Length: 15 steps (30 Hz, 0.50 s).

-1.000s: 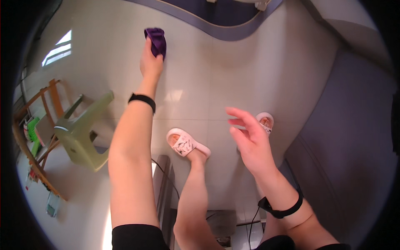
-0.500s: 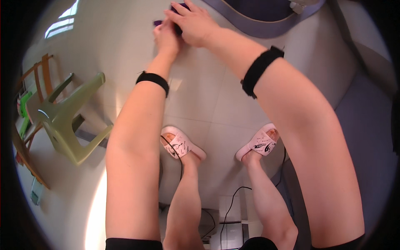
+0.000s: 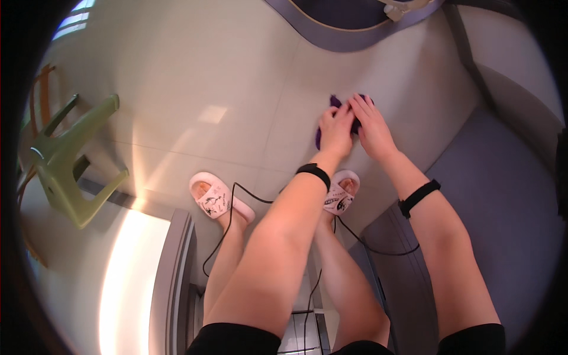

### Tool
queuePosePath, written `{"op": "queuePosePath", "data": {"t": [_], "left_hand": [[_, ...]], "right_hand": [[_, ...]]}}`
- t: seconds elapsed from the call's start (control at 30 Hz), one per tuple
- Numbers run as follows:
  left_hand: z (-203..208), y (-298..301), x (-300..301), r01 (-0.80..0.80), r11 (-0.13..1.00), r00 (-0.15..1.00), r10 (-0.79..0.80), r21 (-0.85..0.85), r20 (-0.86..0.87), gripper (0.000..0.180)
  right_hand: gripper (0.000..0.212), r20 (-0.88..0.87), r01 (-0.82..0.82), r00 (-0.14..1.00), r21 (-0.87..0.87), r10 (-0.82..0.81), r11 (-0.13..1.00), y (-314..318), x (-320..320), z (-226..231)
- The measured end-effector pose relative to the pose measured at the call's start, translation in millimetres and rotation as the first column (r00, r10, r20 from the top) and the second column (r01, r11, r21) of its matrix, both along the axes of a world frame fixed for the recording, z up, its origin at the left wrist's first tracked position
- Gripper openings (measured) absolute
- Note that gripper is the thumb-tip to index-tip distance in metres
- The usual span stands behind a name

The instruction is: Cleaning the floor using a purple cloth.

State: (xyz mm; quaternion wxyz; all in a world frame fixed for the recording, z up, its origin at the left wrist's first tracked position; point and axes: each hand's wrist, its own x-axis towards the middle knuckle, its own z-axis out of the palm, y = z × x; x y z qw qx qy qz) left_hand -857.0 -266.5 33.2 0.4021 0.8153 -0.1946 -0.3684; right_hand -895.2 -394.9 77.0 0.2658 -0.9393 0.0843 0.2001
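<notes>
A dark purple cloth (image 3: pixel 356 125) is bunched on the light tiled floor, mostly covered by my hands. My left hand (image 3: pixel 336 127) is closed over its left part, and folds of it stick out past the fingers. Beside it, my right hand (image 3: pixel 374 127) bears down on the right part, fingers close together and bent over the fabric. The fingertips of both hands almost meet. Each forearm wears a black strap, the left strap (image 3: pixel 315 173) and the right strap (image 3: pixel 419 198).
My feet stand in pink slippers (image 3: pixel 216 195) with a black cable (image 3: pixel 254 197) running around my legs. To the left are a green stool (image 3: pixel 71 171) and a wooden chair (image 3: pixel 44 97). A grey-blue curved base (image 3: pixel 349 42) lies ahead; a grey-blue surface (image 3: pixel 497 195) borders the right.
Both hands have moved the cloth from the far left back toward me and to the right. My view has shifted, and my left arm now crosses over my right leg.
</notes>
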Motion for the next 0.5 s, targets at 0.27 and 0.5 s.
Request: {"op": "queuePosePath", "data": {"t": [0.27,0.5], "left_hand": [[33.7,19.2,-22.0,-0.312,0.933,0.937,0.271,-0.179,-0.219,0.058],[37.8,145.3,120.8,-0.368,0.927,0.925,0.372,-0.068,0.074,0.054]], "right_hand": [[0.063,0.048,0.102,0.994,-0.016,-0.101,0.995,24.2,0.3,45.8],[0.059,0.311,-0.025,0.949,0.235,-0.05,0.972,131.8,137.1,30.4]]}}
